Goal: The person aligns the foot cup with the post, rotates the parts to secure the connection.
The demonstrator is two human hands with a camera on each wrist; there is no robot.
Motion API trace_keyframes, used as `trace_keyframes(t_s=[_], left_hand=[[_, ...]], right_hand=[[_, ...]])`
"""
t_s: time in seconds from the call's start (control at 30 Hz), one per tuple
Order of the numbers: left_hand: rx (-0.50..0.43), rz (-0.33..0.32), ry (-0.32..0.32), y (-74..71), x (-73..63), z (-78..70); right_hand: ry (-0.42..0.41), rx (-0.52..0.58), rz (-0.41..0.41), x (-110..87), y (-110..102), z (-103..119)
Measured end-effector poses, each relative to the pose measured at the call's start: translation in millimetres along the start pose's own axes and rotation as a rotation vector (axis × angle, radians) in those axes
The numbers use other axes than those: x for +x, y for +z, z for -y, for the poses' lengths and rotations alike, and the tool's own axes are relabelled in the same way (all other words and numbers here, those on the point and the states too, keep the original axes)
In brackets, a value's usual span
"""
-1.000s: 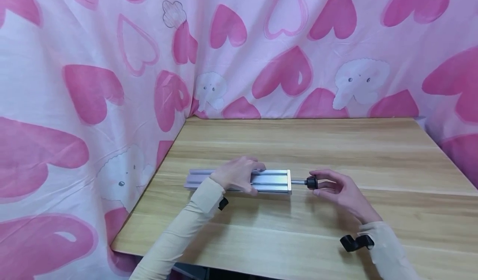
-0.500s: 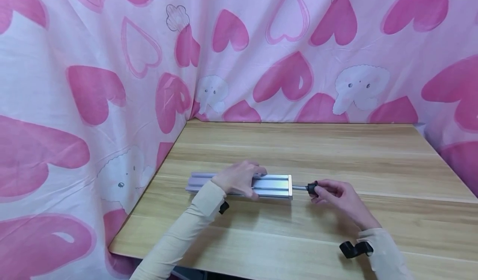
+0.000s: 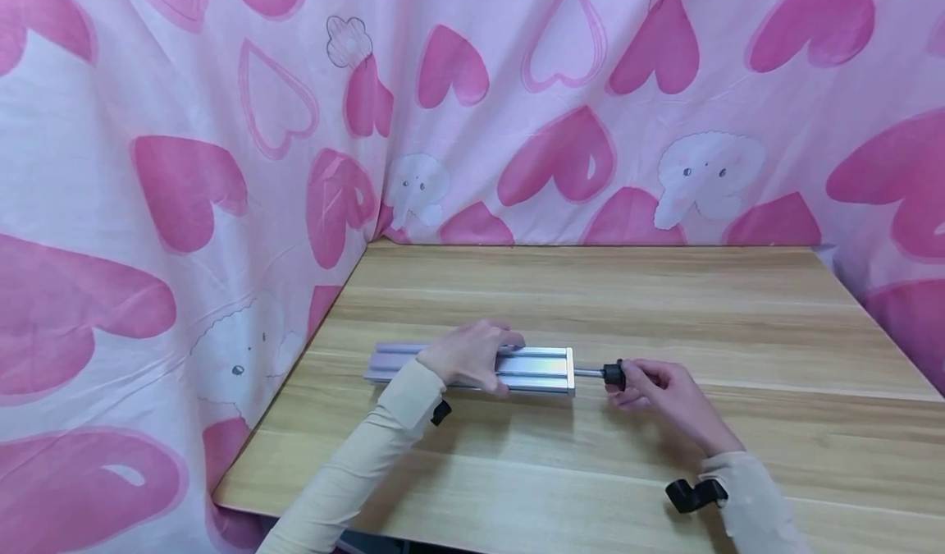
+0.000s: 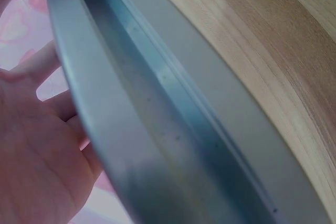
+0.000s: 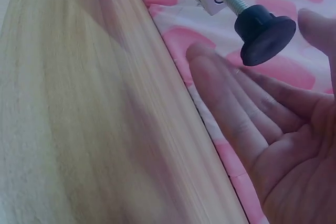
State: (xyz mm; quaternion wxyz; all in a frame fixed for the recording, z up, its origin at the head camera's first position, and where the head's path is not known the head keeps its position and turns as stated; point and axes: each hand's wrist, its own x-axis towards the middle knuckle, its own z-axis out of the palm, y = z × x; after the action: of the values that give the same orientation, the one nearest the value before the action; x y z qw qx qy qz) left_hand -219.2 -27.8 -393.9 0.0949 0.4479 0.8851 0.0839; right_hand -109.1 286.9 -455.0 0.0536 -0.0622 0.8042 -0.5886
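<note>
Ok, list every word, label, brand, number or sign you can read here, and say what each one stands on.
None: no readable text shows in any view.
Metal bar: no lettering visible.
Black knob: no lettering visible.
Curtain: only printed hearts and pale animal figures, no words.
Wooden table: grain only.

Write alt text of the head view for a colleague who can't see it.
A person's left hand grips a grooved silver bar over a wooden table, while the right hand is at the black knob on a metal rod extending from the bar's right end. A pink heart-print curtain hangs behind.
</note>
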Motion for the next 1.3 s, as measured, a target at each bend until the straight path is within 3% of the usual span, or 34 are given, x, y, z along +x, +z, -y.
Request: trace_keyframes(t_s=[0.17,0.3,0.43,0.8,1.03,1.3], left_hand=[[0.003,-0.001,0.006,1.4,-0.7,1.4],[-0.001,-0.001,0.003,1.5,-0.7,2.5],[-0.006,-0.002,0.007,0.4,-0.8,2.9],[-0.009,-0.005,0.035,0.5,0.2,4.7],[-0.016,-0.001,0.037,0.1,1.4,4.7],[-0.007,-0.01,0.049,-0.5,1.5,5.3]], right_hand=[[-0.089,-0.068,-0.033,-3.8,-2.0,-3.1],[-0.191,-0.026,-0.011,-3.4,-3.2,-4.0],[-0.225,0.006,0.008,-2.5,-3.2,-3.9],[-0.146,-0.085,-0.038,-1.7,-3.0,-4.4],[-0.078,0.018,0.016,-0.7,-3.0,-2.7],[-0.049,-0.013,0.033,0.6,-1.2,0.4]])
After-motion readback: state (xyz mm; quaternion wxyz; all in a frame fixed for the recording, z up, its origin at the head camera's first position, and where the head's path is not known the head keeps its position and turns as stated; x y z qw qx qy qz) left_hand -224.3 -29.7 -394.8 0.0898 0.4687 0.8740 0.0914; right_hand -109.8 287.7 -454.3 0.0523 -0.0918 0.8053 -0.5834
